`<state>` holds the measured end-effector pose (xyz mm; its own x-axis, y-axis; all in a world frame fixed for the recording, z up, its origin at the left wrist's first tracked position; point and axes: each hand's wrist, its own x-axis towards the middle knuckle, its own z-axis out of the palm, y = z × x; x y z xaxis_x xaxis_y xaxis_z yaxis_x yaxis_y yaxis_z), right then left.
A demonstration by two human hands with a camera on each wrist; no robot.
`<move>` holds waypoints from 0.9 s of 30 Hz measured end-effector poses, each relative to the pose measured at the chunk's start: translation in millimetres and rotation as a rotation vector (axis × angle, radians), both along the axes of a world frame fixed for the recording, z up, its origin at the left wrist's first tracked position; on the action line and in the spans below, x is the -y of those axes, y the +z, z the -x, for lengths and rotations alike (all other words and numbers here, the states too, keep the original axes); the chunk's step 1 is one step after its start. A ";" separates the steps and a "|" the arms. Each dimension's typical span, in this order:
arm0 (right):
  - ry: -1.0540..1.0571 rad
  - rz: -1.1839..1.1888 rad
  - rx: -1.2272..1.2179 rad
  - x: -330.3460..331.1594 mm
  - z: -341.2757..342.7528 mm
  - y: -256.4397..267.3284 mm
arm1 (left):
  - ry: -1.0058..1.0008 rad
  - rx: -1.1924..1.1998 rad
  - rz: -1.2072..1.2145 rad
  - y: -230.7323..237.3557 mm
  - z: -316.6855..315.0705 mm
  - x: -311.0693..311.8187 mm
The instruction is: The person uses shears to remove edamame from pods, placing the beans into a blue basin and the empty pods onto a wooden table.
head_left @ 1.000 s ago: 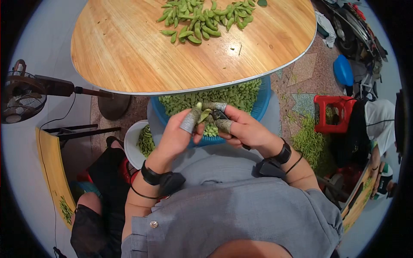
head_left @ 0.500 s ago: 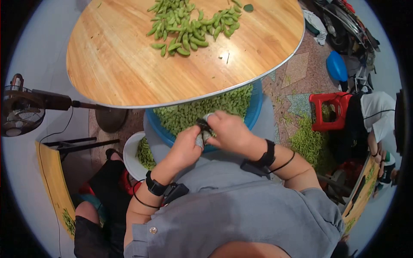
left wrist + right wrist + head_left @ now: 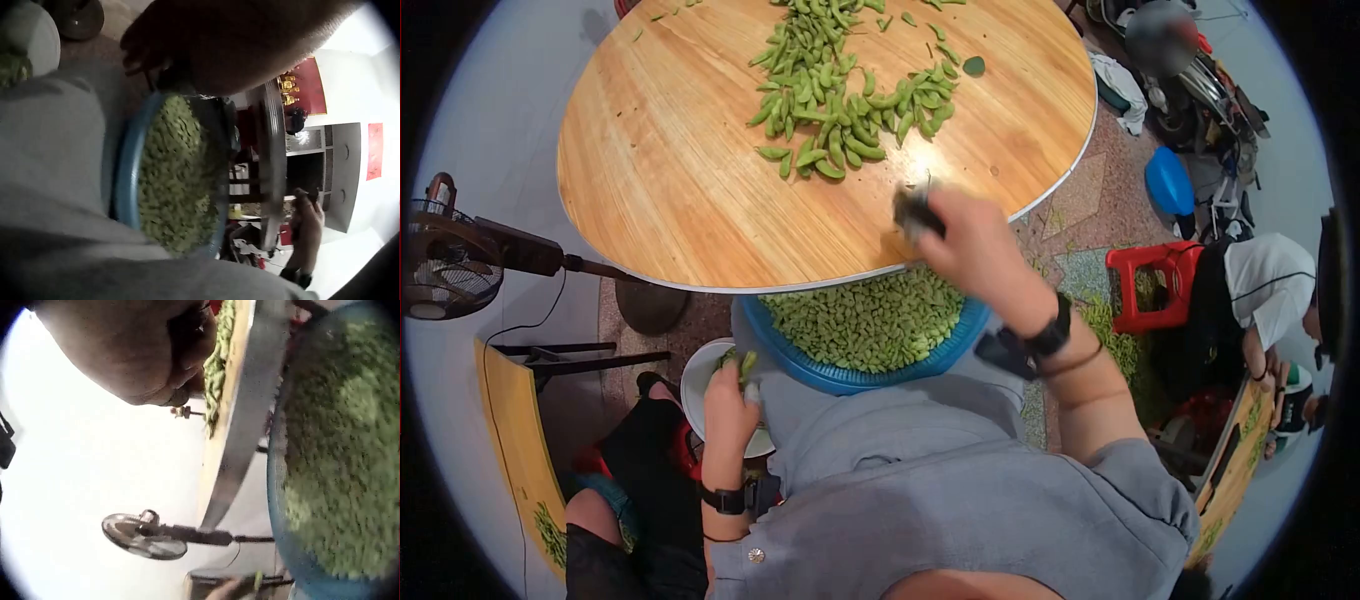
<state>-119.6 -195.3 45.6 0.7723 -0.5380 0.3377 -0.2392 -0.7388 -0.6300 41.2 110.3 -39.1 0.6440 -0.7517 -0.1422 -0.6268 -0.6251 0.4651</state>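
Note:
My left hand (image 3: 731, 408) is over the white bucket (image 3: 695, 375) at the left and pinches a green edamame pod (image 3: 748, 362) that sticks up past the fingers. Grey wrapping covers its thumb. Above the near edge of the wooden table (image 3: 700, 200), my right hand (image 3: 977, 240) grips a small dark tool (image 3: 915, 212), blurred and of unclear kind. Just beyond that hand lies a pile of edamame pods (image 3: 820, 110). Between the hands, partly under the table edge, a blue basin (image 3: 835, 378) is full of shelled green beans (image 3: 865, 320).
A standing fan (image 3: 455, 255) is at the left. On the right are a red stool (image 3: 1145, 290), pods scattered on the floor (image 3: 1112, 345) and a person in a white shirt (image 3: 1272, 270). Another person's knee (image 3: 590, 510) shows at the lower left.
Both hands were together over the basin, working on a pod. Since then they have parted: the left moved left to the bucket with a pod, the right forward over the table with the dark tool.

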 end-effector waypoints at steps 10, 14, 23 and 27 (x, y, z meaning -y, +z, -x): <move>-0.271 0.239 -0.076 78.2 -88.9 -5.1 | 0.032 -0.214 0.212 22.5 9.0 14.5; -0.193 -0.182 0.092 30.0 -41.6 -1.1 | -0.206 -0.454 0.447 31.1 17.9 63.4; 0.094 -1.725 0.294 -63.6 23.2 -27.0 | -0.245 -0.844 0.685 41.3 48.4 129.0; 0.105 -1.158 0.131 -72.3 22.6 -38.6 | -0.154 -1.027 0.725 45.0 55.0 120.3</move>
